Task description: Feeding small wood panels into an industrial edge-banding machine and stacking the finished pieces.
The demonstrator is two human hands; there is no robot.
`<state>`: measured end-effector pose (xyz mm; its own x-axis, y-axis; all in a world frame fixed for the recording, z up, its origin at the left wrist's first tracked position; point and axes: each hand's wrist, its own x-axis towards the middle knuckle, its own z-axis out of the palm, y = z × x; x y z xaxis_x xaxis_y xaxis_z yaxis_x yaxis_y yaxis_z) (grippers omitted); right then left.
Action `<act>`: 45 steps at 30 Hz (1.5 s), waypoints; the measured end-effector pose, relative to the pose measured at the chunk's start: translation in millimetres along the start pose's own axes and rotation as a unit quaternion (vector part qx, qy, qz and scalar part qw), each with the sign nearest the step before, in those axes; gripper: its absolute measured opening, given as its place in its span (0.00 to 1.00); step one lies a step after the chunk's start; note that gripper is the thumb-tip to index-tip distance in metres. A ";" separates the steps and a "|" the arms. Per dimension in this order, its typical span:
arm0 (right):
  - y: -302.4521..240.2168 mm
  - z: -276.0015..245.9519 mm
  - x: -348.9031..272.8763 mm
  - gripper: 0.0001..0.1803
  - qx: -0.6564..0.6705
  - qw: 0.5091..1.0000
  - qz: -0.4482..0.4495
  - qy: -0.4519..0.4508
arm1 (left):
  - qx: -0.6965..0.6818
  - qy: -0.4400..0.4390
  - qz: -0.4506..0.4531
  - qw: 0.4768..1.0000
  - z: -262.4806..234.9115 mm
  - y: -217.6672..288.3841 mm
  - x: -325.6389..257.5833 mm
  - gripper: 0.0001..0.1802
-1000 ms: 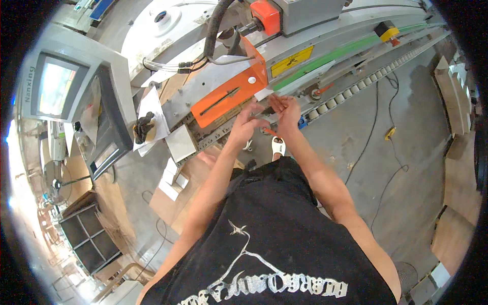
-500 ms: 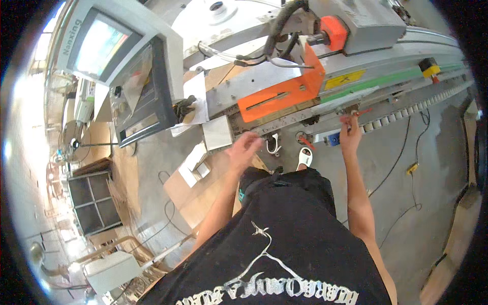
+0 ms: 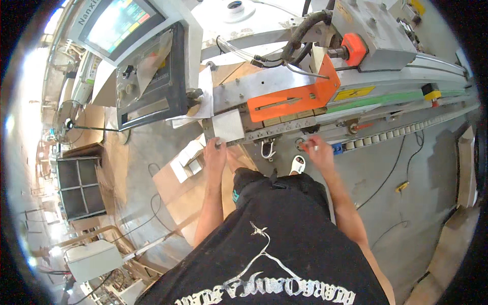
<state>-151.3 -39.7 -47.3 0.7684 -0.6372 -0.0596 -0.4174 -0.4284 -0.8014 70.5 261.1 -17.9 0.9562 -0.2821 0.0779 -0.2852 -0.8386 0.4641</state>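
Observation:
My left hand (image 3: 215, 155) is at the left end of the machine's metal rail (image 3: 277, 130), its fingers curled at the rail's edge around something small and dark that I cannot make out. Just above it, a pale rectangular board (image 3: 228, 126) lies on the machine bed. To the right, my right hand (image 3: 320, 152) is closed at a red lever handle (image 3: 302, 146) below the rail, with most of the handle hidden by the fingers. Another red lever (image 3: 364, 126) sits farther right along the machine.
An orange guard plate (image 3: 282, 103) stands above the rail. A control panel with a lit screen (image 3: 116, 26) is at upper left. Pale blocks (image 3: 189, 158) rest on a brown board (image 3: 173, 185). A segmented cable chain (image 3: 396, 137) runs rightward. Cables (image 3: 389, 175) lie on the floor.
My right hand has moved left from the farther red lever to the nearer one. My left hand has shifted left and down to the rail's end. The view has shifted slightly.

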 end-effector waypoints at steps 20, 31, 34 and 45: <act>-109.5 104.3 14.7 0.24 0.495 0.814 0.142 -0.269 | -0.241 -0.028 -0.073 0.967 19.9 29.4 5.9 0.14; -110.9 107.0 18.1 0.22 0.640 0.732 0.172 -0.162 | -0.429 -0.117 -0.149 0.883 9.1 48.7 8.9 0.15; -109.4 102.9 19.3 0.19 0.668 0.711 0.183 -0.119 | -0.415 -0.139 -0.134 0.889 12.5 47.2 10.5 0.16; -90.3 81.4 20.9 0.12 0.703 0.684 0.192 -0.019 | -0.539 -0.238 -0.145 0.795 26.3 74.1 14.5 0.21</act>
<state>-58.1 37.8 -24.7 0.7563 -0.5009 -0.4207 0.2665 0.8233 -0.5011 61.5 182.6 -5.6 0.7654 -0.5085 -0.3944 0.4102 -0.0867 0.9078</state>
